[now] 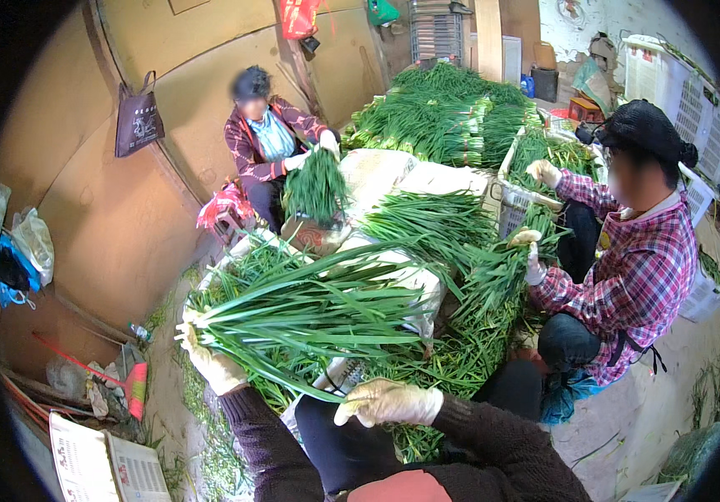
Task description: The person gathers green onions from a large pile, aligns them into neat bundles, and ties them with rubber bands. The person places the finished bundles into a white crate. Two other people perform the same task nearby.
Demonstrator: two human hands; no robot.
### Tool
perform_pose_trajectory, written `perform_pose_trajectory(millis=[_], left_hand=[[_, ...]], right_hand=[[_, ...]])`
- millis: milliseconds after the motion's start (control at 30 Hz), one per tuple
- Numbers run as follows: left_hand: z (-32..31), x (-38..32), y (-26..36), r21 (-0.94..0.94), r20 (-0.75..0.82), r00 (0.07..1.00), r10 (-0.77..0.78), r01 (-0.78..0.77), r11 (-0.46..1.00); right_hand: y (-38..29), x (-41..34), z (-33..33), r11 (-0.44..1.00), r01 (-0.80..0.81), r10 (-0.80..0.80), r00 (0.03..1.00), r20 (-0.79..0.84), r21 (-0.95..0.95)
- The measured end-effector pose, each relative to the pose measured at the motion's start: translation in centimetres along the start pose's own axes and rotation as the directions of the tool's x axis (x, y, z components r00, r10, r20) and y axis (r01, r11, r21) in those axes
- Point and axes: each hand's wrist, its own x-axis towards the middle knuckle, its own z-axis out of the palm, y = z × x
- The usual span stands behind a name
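Observation:
My left hand (pixel 212 364), in a pale work glove, grips the white stem ends of a large bunch of green leafy stalks (pixel 310 307), like Chinese chives. The leaves fan out to the right over a white crate (pixel 328 376) of loose leaves. My right hand (pixel 391 401), gloved too, is low in front of my lap, with a long leaf tip at its fingers; whether it pinches that leaf I cannot tell. Beyond the bunch, more cut stalks (pixel 429 219) lie on white sacks (pixel 379 169).
A co-worker in plaid (pixel 636 270) at the right and another (pixel 266 138) at the back left handle greens with gloved hands. Tied bundles (pixel 448 119) are stacked at the back. Loose leaves (pixel 466 351) cover the floor ahead. A broom (pixel 136 389) and white crates (pixel 109 464) are at the left.

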Motion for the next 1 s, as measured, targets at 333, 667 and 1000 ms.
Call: perform_pose_trajectory(millis=[333, 667, 1000], left_hand=[[-3.6, -1.0, 1.3, -0.191, 0.000, 1.000, -0.006, 0.005, 0.982], [6.1, -5.3, 2.7, -0.385, 0.214, 0.973, -0.091, 0.169, 0.907], [14.8, -12.0, -7.0, -0.157, 0.126, 0.895, -0.428, 0.444, 0.882]], right_hand=[[0.4, -10.7, -8.2, 0.613, -0.305, 0.030, 0.931, -0.365, -0.728], [-10.1, -8.9, -4.8, 0.596, 0.112, -0.685, 0.587, -0.431, -0.795], [2.2, -0.1, -4.4, 0.538, -0.080, -0.522, 0.750, -0.407, -0.839]])
